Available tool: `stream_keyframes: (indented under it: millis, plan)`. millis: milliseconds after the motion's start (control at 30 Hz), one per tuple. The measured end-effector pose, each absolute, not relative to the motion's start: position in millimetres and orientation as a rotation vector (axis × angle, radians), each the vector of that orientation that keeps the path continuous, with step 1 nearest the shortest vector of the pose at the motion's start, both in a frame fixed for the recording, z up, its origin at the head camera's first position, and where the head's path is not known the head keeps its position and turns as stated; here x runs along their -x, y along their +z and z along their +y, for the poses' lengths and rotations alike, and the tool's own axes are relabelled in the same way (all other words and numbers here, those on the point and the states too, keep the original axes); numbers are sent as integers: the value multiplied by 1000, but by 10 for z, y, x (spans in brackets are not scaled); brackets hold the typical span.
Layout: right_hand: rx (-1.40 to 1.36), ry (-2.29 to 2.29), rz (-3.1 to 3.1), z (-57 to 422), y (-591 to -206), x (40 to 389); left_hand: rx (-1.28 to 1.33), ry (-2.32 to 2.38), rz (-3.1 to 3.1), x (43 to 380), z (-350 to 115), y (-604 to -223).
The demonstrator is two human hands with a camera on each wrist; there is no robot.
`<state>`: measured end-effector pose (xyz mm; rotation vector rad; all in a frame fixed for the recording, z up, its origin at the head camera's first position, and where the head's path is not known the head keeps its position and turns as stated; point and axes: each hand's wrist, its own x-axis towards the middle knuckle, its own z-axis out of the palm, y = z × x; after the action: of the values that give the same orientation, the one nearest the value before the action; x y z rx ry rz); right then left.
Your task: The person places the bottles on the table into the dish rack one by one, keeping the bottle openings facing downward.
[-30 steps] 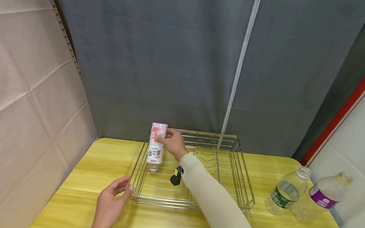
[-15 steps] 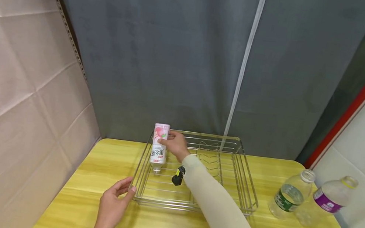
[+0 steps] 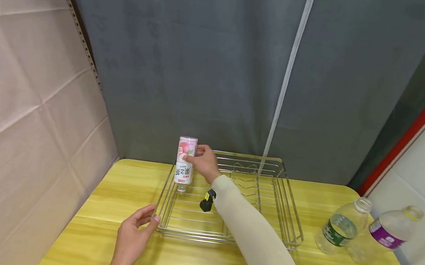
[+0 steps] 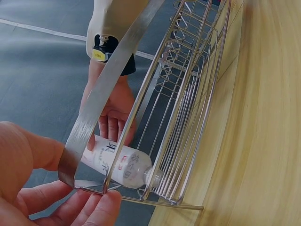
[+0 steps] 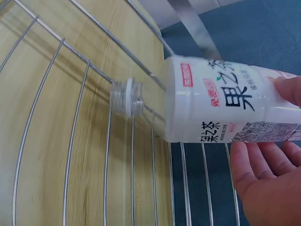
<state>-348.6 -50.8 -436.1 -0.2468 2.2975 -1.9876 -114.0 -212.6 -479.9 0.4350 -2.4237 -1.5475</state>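
My right hand (image 3: 206, 164) grips a plastic drink bottle (image 3: 185, 164) with a pink and white peach label. The bottle is upside down, its uncapped neck (image 5: 127, 98) pointing down at the wires near the left end of a metal wire rack (image 3: 220, 238). In the right wrist view, thumb and fingers wrap the label toward the bottle's base. My left hand (image 3: 133, 237) pinches the rack's front left corner; in the left wrist view its thumb and fingers (image 4: 106, 209) close on the flat metal rim (image 4: 94, 110) there.
Two clear uncapped bottles stand at the right of the wooden table (image 3: 85, 231): one with a green label (image 3: 335, 234), one with a purple label (image 3: 386, 235). A grey curtain (image 3: 204, 62) hangs behind, a pale cloth wall (image 3: 37, 101) at the left.
The peach-label bottle and right hand have risen slightly above the rack after staying low. The left hand keeps its place at the corner. The head view has shifted a little.
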Motion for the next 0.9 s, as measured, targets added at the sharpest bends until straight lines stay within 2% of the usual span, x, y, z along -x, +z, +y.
stream_keyframes:
  millis: [900]
  plan:
    - [244,-1904,2307,-429,-4475,3558,-436,-1538,-2448,1139,-2128,-4786]
